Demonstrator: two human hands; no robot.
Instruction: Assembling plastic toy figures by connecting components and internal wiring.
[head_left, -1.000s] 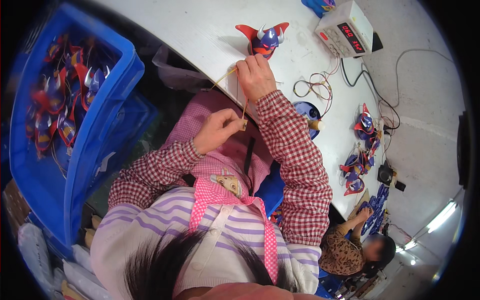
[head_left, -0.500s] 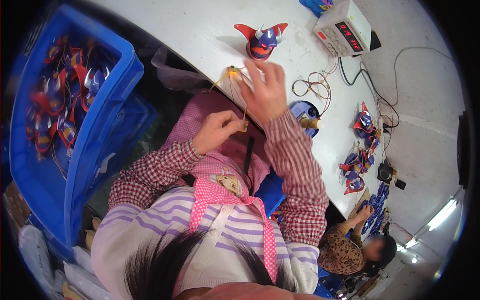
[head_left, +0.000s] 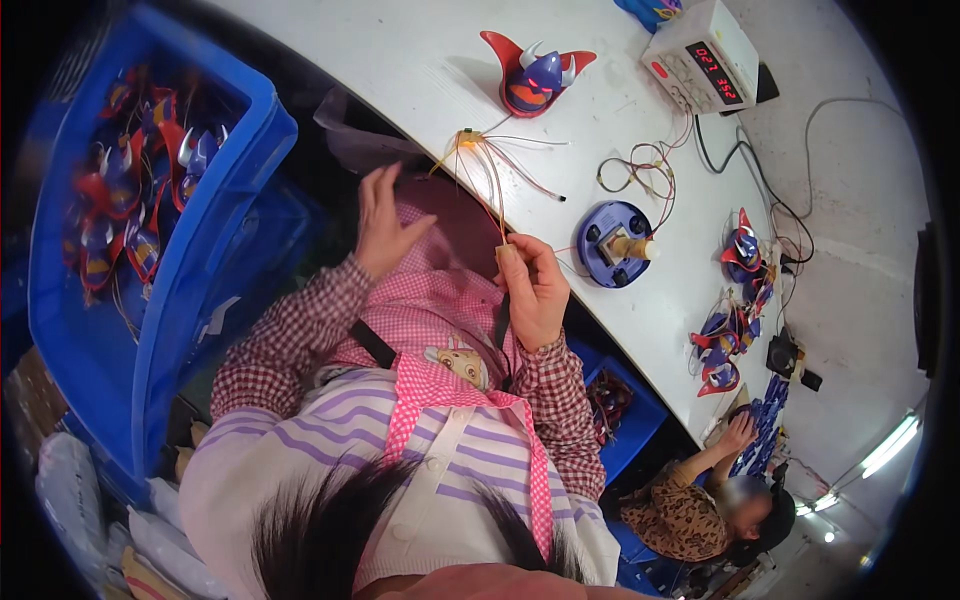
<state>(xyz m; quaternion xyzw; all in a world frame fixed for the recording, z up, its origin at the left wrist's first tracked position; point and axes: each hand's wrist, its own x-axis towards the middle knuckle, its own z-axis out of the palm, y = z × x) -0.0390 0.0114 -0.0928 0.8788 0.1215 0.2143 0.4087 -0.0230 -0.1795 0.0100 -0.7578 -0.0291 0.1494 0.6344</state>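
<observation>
Between the thumb and fingers of my right hand (head_left: 537,290) is a small tan board (head_left: 504,256), held by the table's near edge. Thin wires run from it up to a little circuit board (head_left: 467,140), which glows yellow and lies on the table edge with more wires fanned out. My left hand (head_left: 385,225) is over my lap, fingers spread and nothing in them. Beyond the circuit board stands a purple toy head (head_left: 540,78) with pale horns, a red collar and lit red eyes. A round purple base (head_left: 612,244) with a tan cylinder sits right of my right hand.
A deep blue bin (head_left: 150,330) at the left holds several similar toy heads. More toy heads (head_left: 735,300) lie along the table's right side. A white power supply (head_left: 705,60) with a red display stands at the back, cables trailing. Far right, another person (head_left: 690,510) works.
My right hand has come back from the glowing circuit board and now holds the tan board that my left hand held. My left hand has let go, moved left and up, and spread its fingers.
</observation>
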